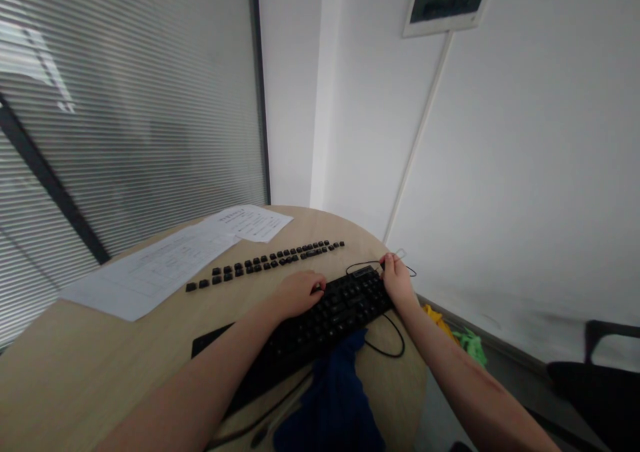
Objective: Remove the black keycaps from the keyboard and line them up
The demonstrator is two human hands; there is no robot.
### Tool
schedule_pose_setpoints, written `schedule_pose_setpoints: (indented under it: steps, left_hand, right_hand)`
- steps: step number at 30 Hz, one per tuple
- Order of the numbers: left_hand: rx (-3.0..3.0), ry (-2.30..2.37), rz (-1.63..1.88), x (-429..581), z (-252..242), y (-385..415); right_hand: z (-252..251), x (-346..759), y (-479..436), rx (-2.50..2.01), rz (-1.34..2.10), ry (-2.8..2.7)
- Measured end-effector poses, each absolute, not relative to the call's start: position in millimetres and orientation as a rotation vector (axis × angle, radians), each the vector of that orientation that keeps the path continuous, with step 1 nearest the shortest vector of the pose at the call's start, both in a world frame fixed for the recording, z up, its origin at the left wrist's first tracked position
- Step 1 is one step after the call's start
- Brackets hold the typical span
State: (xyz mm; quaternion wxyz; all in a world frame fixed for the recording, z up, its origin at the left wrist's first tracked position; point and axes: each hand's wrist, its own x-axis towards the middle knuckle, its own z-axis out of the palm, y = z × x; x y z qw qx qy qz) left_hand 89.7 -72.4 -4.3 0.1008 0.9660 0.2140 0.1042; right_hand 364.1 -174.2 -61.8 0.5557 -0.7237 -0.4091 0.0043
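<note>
A black keyboard [325, 322] lies on a round light-wood table [100, 359]. My left hand [299, 292] rests on the keyboard's upper middle, fingers curled down onto the keys. My right hand [396, 280] is at the keyboard's far right end, fingers pinched on something small I cannot make out, close to a thin black wire loop [361, 265]. Beyond the keyboard, a long row of several loose black keycaps [265, 263] is laid out on the table.
Printed paper sheets [165, 265] lie at the table's far left. A blue cloth [335, 399] hangs at the near edge over the keyboard cable [395, 345]. Blinds fill the left, a white wall the right. A black chair [595, 379] and yellow and green items [463, 339] are right of the table.
</note>
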Motion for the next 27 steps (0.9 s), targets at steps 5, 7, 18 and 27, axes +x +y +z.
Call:
schedule_pose_setpoints:
  steps: [5,7,18,27]
  left_hand:
    - [2.858,0.631,0.299,89,-3,-73]
    - [2.859,0.634,0.299,89,-2,-73]
    - [2.854,0.626,0.288,89,-1,-73]
    - [2.866,0.641,0.271,90,-4,-73]
  right_hand:
    - [-61,364,-174,-1.699,0.028,-0.942]
    - [-60,364,-174,-1.688,0.045,-0.926]
    - [-62,364,-175,-1.694,0.054,-0.903]
    - [-48,351,-174,-1.851,-0.155,-1.251]
